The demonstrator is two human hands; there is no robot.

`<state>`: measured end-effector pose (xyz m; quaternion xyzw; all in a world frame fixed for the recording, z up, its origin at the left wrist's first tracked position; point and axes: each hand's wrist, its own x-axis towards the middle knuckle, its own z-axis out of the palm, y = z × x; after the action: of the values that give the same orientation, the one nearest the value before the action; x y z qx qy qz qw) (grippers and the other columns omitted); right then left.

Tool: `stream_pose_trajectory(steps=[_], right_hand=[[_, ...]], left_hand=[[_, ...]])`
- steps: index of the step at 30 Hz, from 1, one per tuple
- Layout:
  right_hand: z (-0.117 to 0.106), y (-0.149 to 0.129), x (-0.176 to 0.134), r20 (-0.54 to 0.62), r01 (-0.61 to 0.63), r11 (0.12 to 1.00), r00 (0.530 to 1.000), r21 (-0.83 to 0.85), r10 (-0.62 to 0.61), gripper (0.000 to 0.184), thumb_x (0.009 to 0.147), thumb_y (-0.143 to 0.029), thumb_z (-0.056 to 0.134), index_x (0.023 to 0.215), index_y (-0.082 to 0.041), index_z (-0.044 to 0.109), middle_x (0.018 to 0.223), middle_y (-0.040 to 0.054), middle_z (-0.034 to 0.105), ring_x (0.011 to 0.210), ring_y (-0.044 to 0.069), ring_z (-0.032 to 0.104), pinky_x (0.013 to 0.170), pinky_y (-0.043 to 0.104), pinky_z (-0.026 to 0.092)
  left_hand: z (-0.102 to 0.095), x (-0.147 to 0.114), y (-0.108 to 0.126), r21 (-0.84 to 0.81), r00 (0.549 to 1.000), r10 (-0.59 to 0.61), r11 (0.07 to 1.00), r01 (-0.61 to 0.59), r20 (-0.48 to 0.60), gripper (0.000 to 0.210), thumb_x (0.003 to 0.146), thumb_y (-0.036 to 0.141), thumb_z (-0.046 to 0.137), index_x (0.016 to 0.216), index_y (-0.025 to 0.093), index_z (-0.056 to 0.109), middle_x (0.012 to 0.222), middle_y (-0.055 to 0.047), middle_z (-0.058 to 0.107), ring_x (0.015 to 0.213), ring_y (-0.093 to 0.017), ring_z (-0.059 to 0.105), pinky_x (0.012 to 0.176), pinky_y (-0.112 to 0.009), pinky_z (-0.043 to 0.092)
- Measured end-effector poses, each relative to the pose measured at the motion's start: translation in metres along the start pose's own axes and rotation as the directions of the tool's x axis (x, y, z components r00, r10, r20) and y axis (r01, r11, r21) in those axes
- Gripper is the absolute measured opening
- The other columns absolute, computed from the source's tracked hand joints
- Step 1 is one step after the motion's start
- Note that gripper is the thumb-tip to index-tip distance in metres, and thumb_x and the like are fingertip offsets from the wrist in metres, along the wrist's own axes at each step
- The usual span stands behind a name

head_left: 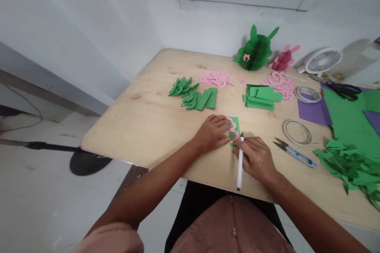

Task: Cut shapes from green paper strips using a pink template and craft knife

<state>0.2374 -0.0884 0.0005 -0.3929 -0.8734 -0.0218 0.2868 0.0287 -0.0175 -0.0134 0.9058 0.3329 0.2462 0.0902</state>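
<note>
A small green paper rectangle [234, 119] lies on the table near its front edge, with a pink curvy paper cutout [234, 134] on top. My left hand [211, 131] rests over their left side, its fingers lying flat and fingertips on the cutout. My right hand [255, 157] grips a white marker [240, 166] with its dark tip pointing away from me. The marker tip is held just right of the cutout, and the fingertips of this hand touch the cutout's lower right end.
Beyond my hands lie green cutouts [190, 95], pink cutouts [215, 79] and stacked green strips [263, 97]. Blue thread snips [297, 153], a tape roll [297, 132] and green scraps [350, 166] are to the right. A green paper figure [257, 51] and white fan [323, 60] stand behind.
</note>
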Motion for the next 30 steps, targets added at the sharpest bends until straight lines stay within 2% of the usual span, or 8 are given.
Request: stream_pose_trajectory(steps=[5,12,30], right_hand=[[-0.0012,-0.0005,0.0012,-0.001,0.001,1.0,1.0,-0.005,-0.001,0.03,0.086,-0.008,0.052,0.112,-0.016,0.065,0.089,0.0078,0.076,0.086,0.023,0.068,0.075,0.036,0.045],[-0.0025,-0.0011,0.0036,-0.002,0.011,1.0,1.0,-0.018,-0.011,0.025,0.089,-0.011,0.052,0.11,-0.015,0.067,0.088,0.0092,0.074,0.082,0.022,0.068,0.073,0.035,0.045],[-0.0047,0.0005,0.004,0.0,0.035,0.999,0.999,-0.039,-0.035,0.028,0.087,-0.009,0.053,0.11,-0.015,0.067,0.083,0.008,0.072,0.081,0.021,0.066,0.073,0.033,0.045]], left_hand=[[-0.0007,0.0003,0.0009,0.012,1.0,0.006,1.0,-0.006,-0.008,0.024,0.091,0.035,0.059,0.109,0.019,0.063,0.13,-0.007,0.065,0.128,-0.024,0.052,0.106,-0.04,0.037],[-0.0026,0.0038,0.0033,0.035,1.0,0.016,0.999,-0.015,-0.018,0.021,0.098,0.021,0.044,0.103,0.018,0.064,0.126,-0.006,0.067,0.125,-0.021,0.054,0.105,-0.038,0.037],[-0.0031,0.0027,0.002,0.012,1.0,0.021,1.0,-0.021,-0.022,0.015,0.095,0.023,0.051,0.102,0.017,0.062,0.126,-0.006,0.066,0.126,-0.022,0.053,0.104,-0.038,0.037]])
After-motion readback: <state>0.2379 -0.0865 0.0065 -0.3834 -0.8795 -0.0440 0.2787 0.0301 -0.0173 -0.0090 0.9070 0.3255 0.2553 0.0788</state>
